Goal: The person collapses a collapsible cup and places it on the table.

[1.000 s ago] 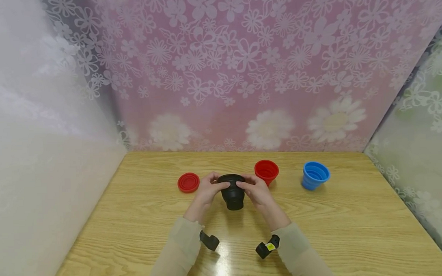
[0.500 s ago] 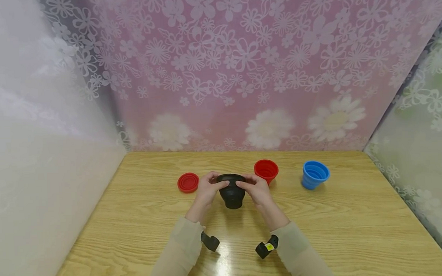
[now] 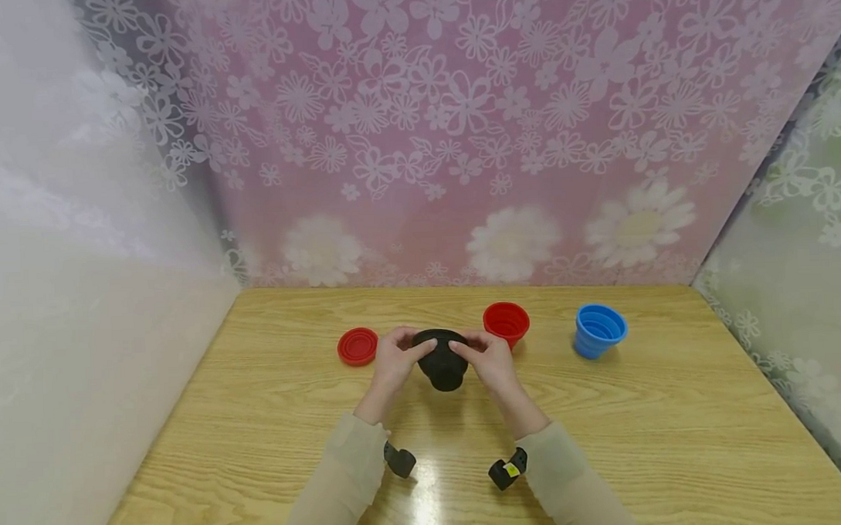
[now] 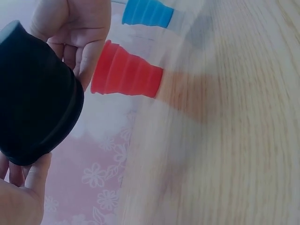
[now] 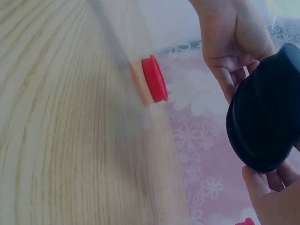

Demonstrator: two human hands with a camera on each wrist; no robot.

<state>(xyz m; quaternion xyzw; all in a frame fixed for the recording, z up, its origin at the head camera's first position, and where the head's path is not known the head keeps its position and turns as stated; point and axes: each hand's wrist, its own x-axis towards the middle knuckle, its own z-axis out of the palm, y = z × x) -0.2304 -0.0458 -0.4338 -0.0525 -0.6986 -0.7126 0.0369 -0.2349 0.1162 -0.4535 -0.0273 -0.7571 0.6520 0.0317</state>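
Observation:
Both hands hold a black collapsible cup (image 3: 443, 364) above the table, its wide rim up and its narrow base toward me. On its left side, my left hand (image 3: 394, 361) grips the rim, thumb across the near wall. The opposite side is gripped by my right hand (image 3: 492, 359) in the same way. In the left wrist view, the ribbed black wall (image 4: 35, 93) fills the space between the two hands. The right wrist view shows the cup (image 5: 265, 112) from the other side. Most fingers are hidden behind it.
A flat, folded red cup (image 3: 358, 347) lies left of the hands on the wooden table (image 3: 260, 453). Just behind the right hand stands an expanded red cup (image 3: 507, 323). Farther right is an expanded blue cup (image 3: 600, 330). Floral-covered walls (image 3: 402, 139) border the table.
The black cup looks shorter than a second ago; its narrow base has moved up toward the rim. Both hands keep their hold at nearly the same place.

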